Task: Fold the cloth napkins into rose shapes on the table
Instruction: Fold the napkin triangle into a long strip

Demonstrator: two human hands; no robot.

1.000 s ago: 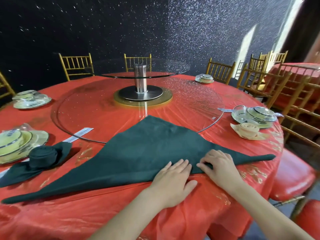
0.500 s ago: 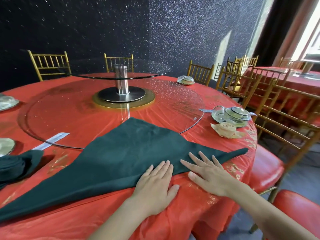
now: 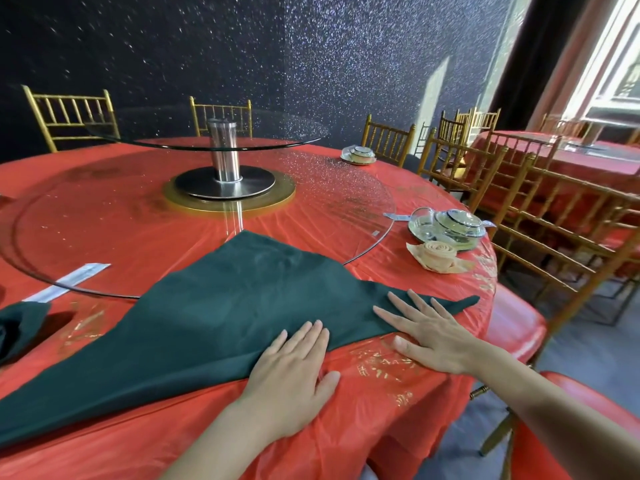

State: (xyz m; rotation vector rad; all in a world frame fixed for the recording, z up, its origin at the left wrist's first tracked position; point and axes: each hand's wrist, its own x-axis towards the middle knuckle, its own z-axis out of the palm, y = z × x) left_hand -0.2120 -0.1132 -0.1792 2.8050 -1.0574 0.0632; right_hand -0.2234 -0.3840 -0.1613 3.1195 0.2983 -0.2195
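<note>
- Red plastic tablecloth [image 3: 381, 410] covers the round banquet table, with a glass turntable [image 3: 104, 220] in its middle and a dark glittering wall [image 3: 173, 46] behind.
- The dark green napkin [image 3: 225, 317] lies flat as a wide triangle on the near side. Its long edge runs along the near edge of the table from the far left to a thin tip at the right, and its peak points away, resting on the glass.
- My left hand [image 3: 294, 375] lies flat with straight fingers held together. The fingertips are on the napkin's long edge and the palm is on the tablecloth; it grasps nothing.
- My right hand [image 3: 429, 337] is flat too, with fingers spread over the cloth near the right tip and the thumb on the tablecloth. It grasps nothing either.
- I judge that both palms press down to smooth the fold, so the long edge will roll evenly.
- A peach napkin [image 3: 440, 254], already rolled into a rose, sits at the far right beside a glass place setting [image 3: 450, 223]. That is the shape I aim for.
- Another green napkin [image 3: 17, 327] lies at the left, partly cut off.
</note>
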